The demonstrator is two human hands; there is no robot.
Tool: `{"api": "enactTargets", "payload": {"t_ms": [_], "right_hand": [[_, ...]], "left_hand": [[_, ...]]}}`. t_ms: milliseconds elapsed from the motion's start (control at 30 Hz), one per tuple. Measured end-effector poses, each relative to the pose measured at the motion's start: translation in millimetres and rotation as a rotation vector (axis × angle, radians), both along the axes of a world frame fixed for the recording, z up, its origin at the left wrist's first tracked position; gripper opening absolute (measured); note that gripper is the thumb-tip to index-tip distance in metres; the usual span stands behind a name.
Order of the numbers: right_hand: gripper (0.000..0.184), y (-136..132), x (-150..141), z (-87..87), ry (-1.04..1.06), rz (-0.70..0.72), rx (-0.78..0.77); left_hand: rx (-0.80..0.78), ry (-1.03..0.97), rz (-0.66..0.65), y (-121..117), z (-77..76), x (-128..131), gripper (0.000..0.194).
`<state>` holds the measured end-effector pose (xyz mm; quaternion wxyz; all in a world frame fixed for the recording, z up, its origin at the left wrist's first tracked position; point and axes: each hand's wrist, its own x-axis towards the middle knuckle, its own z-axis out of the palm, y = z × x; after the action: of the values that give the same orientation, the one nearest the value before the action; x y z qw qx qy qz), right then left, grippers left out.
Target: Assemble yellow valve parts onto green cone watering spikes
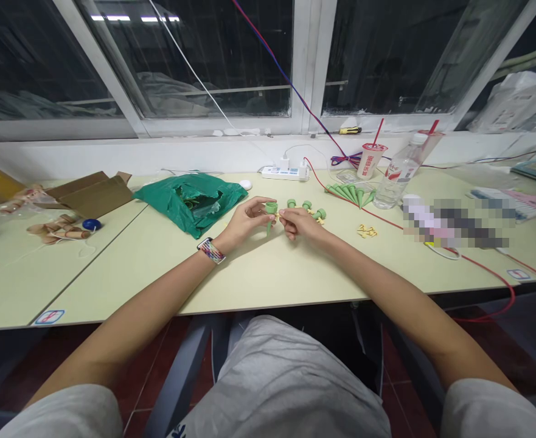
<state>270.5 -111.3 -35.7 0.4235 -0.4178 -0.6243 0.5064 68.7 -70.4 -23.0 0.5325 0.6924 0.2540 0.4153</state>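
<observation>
Table [249, 286]: a pale yellow surface, set against a white-framed window [313, 61].
Grey shirt [290, 377]: seen below the near table edge.
Wristband [212, 250]: worn on the left wrist, multicoloured.
Left hand [247, 222]: the green piece [271, 208] is pinched between thumb and fingers, its round top up and its narrow stem down, above the table's middle.
Right hand [302, 224]: thumb and forefinger are pressed together on a small yellow part [277, 216], held against the green piece; the other fingers are curled.
Loose yellow parts [367, 231]: grouped to the right of the hands.
Wooden toy parts [60, 230]: laid at the left, beside a blue ball [91, 224].
Green-and-yellow pieces [306, 205]: clustered just beyond the right hand.
Green bag [167, 201]: spread at left, torn open.
Green cones [347, 193]: fanned out near a water bottle [393, 182].
Paper cup [370, 163]: placed behind the bottle, with a red straw.
Power strip [274, 173]: set near the wall, plugs inserted.
</observation>
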Motion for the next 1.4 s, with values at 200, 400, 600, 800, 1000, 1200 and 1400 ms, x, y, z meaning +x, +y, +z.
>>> {"api": "enactTargets", "payload": {"t_ms": [200,400,600,800,1000,1200,1400], "right_hand": [[0.038,-11,3,2.0,-0.372,-0.206,0.531],[0.043,-5,1,-5.5,-0.131,-0.077,0.221],[0.043,-8,-1,-5.3,-0.101,-0.058,0.254],[0.044,-5,-1,-4.8,-0.063,-0.062,0.221],[0.041,-10,-2,-1.5,-0.294,-0.138,0.346],[0.026,-23,5,4.3,-0.571,-0.322,0.816],[0.029,-28,15,12.4,-0.664,-0.179,0.868]], "left_hand": [[-0.134,-0.037,-0.088,1,-1.2,-2,0.045],[0.03,0.072,-0.009,3,-0.6,-4,0.05],[0.004,0.066,-0.066,1,-1.1,-2,0.054],[0.042,0.1,-0.003,-4,4.3,1,0.054],[-0.001,0.08,-0.037,-2,2.5,0,0.056],[0.003,0.184,-0.12,-1,5.2,-5,0.028],[0.067,0.321,-0.199,-1,6.6,-10,0.032]]}}
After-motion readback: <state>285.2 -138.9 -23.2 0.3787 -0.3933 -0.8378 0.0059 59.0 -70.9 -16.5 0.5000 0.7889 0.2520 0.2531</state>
